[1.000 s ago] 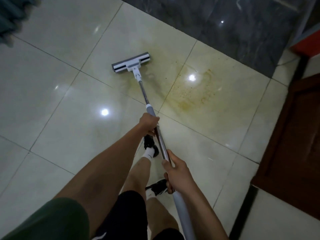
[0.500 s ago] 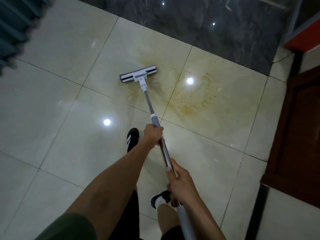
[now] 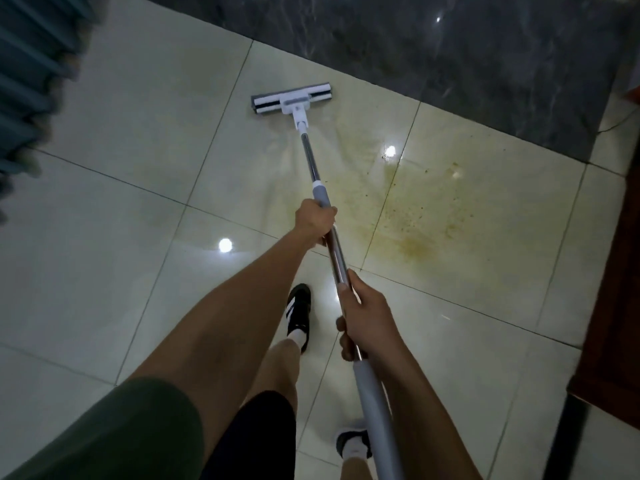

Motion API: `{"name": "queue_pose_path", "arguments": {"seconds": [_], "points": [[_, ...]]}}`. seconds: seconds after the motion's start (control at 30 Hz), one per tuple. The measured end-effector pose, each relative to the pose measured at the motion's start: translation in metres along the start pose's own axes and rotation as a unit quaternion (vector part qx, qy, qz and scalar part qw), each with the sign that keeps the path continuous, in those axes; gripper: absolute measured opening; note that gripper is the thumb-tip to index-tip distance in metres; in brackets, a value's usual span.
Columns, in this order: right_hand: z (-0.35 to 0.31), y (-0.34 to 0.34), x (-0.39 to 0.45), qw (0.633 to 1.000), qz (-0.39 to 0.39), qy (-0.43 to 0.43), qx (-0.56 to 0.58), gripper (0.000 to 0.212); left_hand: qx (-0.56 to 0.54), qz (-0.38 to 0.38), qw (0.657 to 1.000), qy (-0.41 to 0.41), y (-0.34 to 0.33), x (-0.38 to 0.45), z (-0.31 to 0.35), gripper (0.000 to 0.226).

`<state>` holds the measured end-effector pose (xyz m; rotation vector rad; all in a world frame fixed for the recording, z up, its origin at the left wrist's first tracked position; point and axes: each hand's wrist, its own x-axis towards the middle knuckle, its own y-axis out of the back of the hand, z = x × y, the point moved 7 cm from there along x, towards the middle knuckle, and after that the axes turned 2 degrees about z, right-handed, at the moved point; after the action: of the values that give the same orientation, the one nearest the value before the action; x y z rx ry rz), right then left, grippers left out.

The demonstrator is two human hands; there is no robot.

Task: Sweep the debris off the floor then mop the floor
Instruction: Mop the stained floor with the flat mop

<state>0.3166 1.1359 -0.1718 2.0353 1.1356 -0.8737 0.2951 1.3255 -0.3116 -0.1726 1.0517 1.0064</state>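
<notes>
A flat mop with a grey-and-white head (image 3: 291, 99) rests on the glossy cream tile floor (image 3: 114, 188), close to the dark marble strip. Its metal pole (image 3: 311, 161) runs back toward me. My left hand (image 3: 316, 220) grips the pole just below the grey collar. Lower down, my right hand (image 3: 363, 320) is closed around the pole above the grey handle sleeve (image 3: 374, 403). A yellowish stain with dark specks (image 3: 426, 216) spreads over the tiles to the right of the pole. A faint wet smear trails behind the mop head.
Dark marble flooring (image 3: 450, 57) borders the far side. A brown wooden door or panel (image 3: 620, 306) stands at the right edge. Something blue and ribbed (image 3: 31, 64) is at the upper left. My feet in black shoes (image 3: 299, 313) stand under the pole.
The mop head has slid forward and rightward toward the marble strip. My left foot has stepped forward, and both hands have stayed on the pole.
</notes>
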Motion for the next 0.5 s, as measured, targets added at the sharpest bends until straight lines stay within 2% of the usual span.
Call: {"name": "queue_pose_path", "arguments": {"seconds": [0.1,0.2,0.37,0.5], "points": [[-0.028,-0.021,0.024,1.0,-0.002,-0.001,0.014,0.031,0.016,-0.002,1.0,-0.006,0.023,0.028,0.027,0.032],[-0.026,-0.032,0.023,0.999,0.001,-0.024,0.033,0.025,0.035,-0.02,0.999,0.003,0.029,0.035,0.024,0.029],[0.005,-0.045,-0.006,1.0,0.021,-0.013,0.019,0.029,0.043,-0.022,0.999,-0.005,0.028,0.015,-0.011,0.029],[0.057,-0.044,-0.039,0.999,0.031,-0.021,0.033,0.028,0.06,-0.042,0.997,0.001,0.012,-0.018,-0.052,0.029]]}}
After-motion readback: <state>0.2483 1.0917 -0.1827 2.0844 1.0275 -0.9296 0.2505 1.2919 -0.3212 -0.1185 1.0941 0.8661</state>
